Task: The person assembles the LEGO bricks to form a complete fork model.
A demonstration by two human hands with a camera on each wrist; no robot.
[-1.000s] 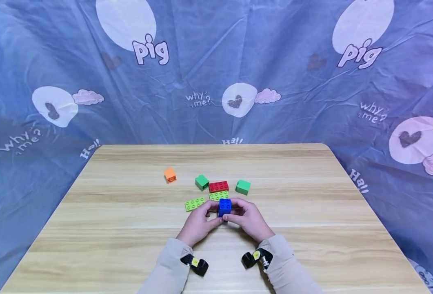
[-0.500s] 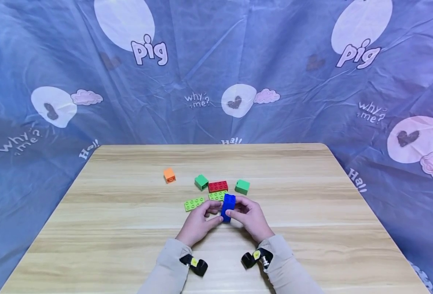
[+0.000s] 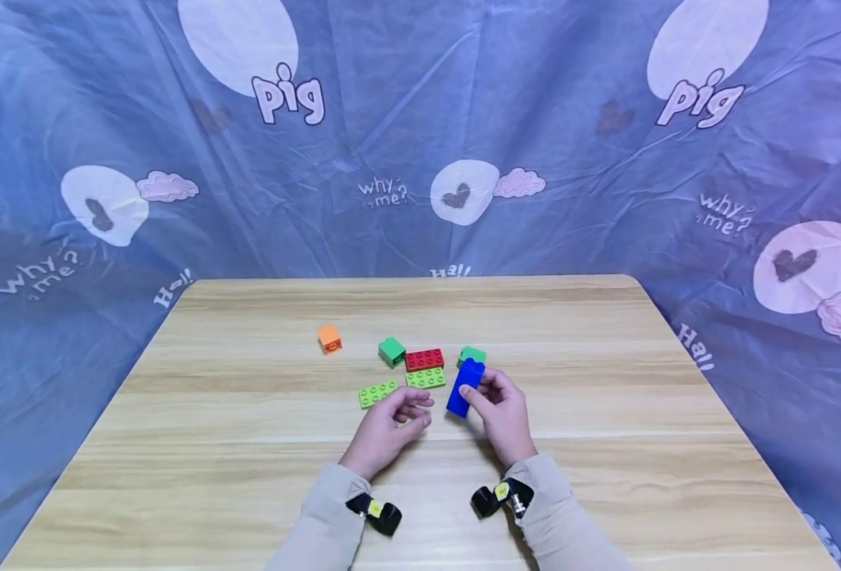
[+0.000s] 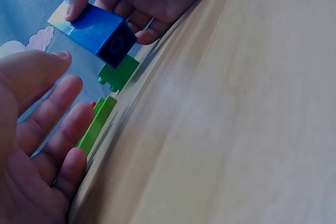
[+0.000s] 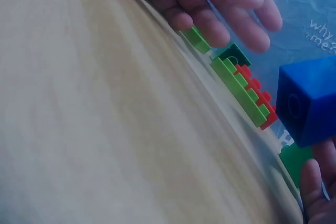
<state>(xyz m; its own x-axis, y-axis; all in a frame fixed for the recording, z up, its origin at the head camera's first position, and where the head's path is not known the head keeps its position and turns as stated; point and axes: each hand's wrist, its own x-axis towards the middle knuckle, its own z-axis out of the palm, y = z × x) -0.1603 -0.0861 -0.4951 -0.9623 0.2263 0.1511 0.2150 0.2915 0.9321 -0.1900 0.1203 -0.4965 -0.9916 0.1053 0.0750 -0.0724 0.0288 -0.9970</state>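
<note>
My right hand point(image 3: 507, 414) pinches a tall blue brick stack point(image 3: 466, 388) between thumb and fingers, tilted and lifted off the table. A faint seam crosses the blue side in the left wrist view, and a hollow underside faces the camera there. My left hand point(image 3: 386, 428) is apart from the stack, its fingers relaxed with nothing between them. Closest to that hand is a lime-green brick point(image 3: 377, 393), partly hidden by its fingers. A second lime-green brick point(image 3: 426, 378) lies between the hands, against a red brick point(image 3: 424, 359).
Behind the blue stack sits a green brick point(image 3: 473, 354), partly covered by it. Another green brick point(image 3: 391, 351) lies on its side left of the red one. An orange brick point(image 3: 330, 339) stands farther left on the wooden table point(image 3: 249, 476). Patterned blue cloth point(image 3: 384, 119) surrounds the table.
The blue stack, first upright between both hands, has tilted and moved right and up in my right hand. My left hand has let go of it and stays almost in place.
</note>
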